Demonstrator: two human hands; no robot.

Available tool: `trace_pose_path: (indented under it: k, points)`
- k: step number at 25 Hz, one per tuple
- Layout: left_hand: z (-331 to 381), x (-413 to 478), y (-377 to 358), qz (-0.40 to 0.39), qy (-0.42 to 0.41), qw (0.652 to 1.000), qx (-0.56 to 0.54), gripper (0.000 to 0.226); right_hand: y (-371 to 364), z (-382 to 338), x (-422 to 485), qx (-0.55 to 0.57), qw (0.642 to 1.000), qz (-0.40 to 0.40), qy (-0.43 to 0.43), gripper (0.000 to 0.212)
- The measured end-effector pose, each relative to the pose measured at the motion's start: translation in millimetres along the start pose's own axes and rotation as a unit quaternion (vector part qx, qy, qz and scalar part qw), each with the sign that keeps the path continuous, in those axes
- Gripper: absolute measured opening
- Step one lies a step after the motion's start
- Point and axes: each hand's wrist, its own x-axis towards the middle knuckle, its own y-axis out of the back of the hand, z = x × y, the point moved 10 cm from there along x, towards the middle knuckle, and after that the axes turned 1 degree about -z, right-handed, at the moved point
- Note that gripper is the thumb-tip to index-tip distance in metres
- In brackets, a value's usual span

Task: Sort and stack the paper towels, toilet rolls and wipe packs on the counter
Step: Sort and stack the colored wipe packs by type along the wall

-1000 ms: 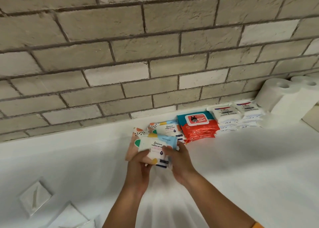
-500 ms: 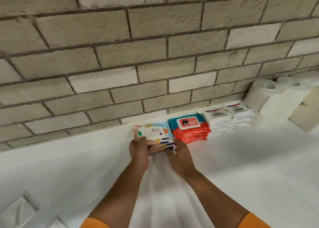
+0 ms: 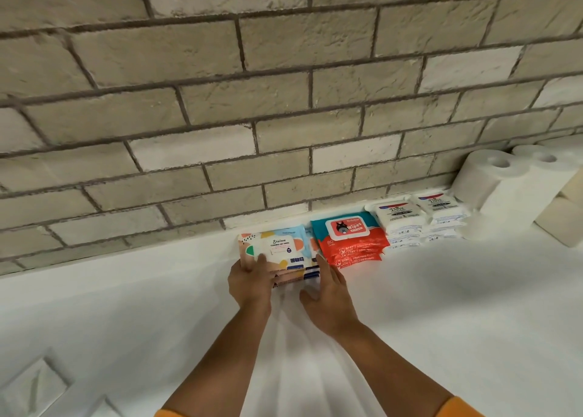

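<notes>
Head view — Dove packs [image 3: 399, 216], Wipes stack [image 3: 347, 231]

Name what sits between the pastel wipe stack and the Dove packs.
A stack of red-and-teal baby wipe packs, right of the pastel wipe stack; head view shows it.

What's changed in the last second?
The colourful wipe pack moved from mid-air onto its stack at the wall. The left hand holds its corner; the right hand has flattened against the stack's side. Red wipe packs, white wipe packs and paper towel rolls stayed put.
</notes>
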Motion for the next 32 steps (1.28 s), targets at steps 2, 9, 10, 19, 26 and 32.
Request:
trace_pose_path:
  k: [2,9,10,19,26,32]
  points:
    - [-1,-3,-8,-0.028,-0.002,0.999,0.023,0.019,0,1,1,0.013,1.0,-0.006,-0.006,0.08]
    - [9,-11,-31,-0.088,-0.049,0.988,0.116,0.043,7,-4,6,0.087,0.996,-0.02,-0.024,0.077]
    - [10,-11,-32,-0.091,-0.054,0.987,0.118,0.044,8,-5,7,0.092,0.995,-0.019,-0.026,0.075]
    - [5,-11,-35,-0.11,-0.042,0.989,0.087,0.048,1,-3,4,0.072,0.994,-0.065,-0.046,0.078]
    - [-5,-15,-31,-0.27,-0.017,0.963,0.006,0.072,24,-9,-16,0.059,0.993,-0.043,-0.091,0.054]
    - [-21,-35,41,-0.195,0.034,0.979,-0.044,0.067,36,-3,-63,0.163,0.971,-0.039,-0.171,0.031]
